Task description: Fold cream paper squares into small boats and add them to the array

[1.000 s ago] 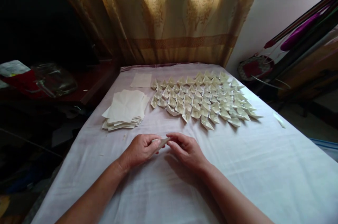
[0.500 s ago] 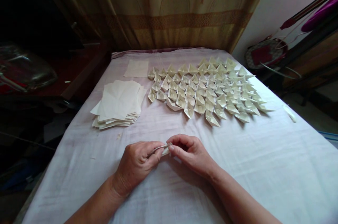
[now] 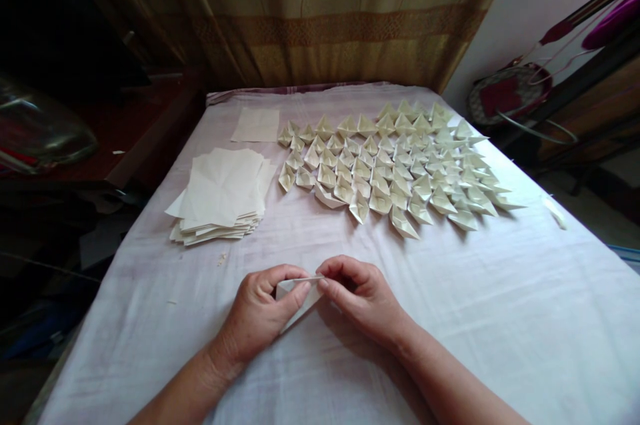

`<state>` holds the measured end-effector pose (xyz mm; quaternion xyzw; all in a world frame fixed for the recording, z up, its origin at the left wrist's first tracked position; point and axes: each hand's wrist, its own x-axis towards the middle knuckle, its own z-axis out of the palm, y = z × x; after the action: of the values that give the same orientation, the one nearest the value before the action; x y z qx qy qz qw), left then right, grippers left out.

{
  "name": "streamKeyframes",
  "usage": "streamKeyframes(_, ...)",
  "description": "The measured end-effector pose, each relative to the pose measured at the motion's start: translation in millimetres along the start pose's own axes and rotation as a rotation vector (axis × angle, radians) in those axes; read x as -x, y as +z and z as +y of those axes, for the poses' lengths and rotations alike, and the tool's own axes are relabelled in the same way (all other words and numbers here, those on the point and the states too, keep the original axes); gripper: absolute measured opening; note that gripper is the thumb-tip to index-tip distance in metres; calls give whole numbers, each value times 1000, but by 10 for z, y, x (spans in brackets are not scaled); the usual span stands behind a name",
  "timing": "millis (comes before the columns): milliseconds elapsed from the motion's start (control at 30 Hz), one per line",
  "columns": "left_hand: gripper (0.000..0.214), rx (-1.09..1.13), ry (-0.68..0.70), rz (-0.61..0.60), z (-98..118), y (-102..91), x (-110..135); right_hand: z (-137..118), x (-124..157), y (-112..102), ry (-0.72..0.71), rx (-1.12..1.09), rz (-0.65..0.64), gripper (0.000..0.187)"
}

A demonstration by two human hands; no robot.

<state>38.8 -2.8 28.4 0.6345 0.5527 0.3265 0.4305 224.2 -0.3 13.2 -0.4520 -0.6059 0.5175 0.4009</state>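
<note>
Gold patterned curtain point(image 3: 320, 28) hangs across the top of the frame, behind a surface point(image 3: 505, 291) spread with pale cloth. A bag point(image 3: 510, 95) sits at the upper right, beyond the cloth's edge.

At the lower centre of the frame, both bare hands meet over one folded paper point(image 3: 303, 310), held just above the cloth or resting lightly on it; which of the two is hard to tell. The left hand point(image 3: 257, 305) has its grip closed on the paper's left part, thumb on the near face and forefinger along the upper edge. The right hand point(image 3: 367, 299) pinches the paper's right-hand corner between thumb and fingertips. Much of the piece is hidden under the fingers.

Left of centre lies an uneven stack of sheets point(image 3: 217, 188), with a single sheet point(image 3: 256, 125) flat above it in the frame. From the centre to the right, many paper boats point(image 3: 380, 178) stand close together in rough rows, well apart from the hands.

The step in hand looks like creasing or shaping a fold midway through the piece. The next move seems to call for a firm left hold and careful fingertip pressure from the right, so that edges stay matched and the thin corner does not tear.
</note>
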Motion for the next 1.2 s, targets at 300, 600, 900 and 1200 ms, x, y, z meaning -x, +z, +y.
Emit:
streamKeyframes(300,21,118,-98,-58,-7,-34,-26,26,31,32,-336,295,134,11)
streamKeyframes(600,28,222,-216,-93,-27,-32,-30,-5,24,-65,-597,567,54,17)
streamKeyframes(900,17,123,-123,40,5,-15,-37,-48,39,-35,-731,620,61,19)
streamKeyframes(1200,16,20,-31,98,-13,23,-13,-34,47,17,-319,296,156,17)
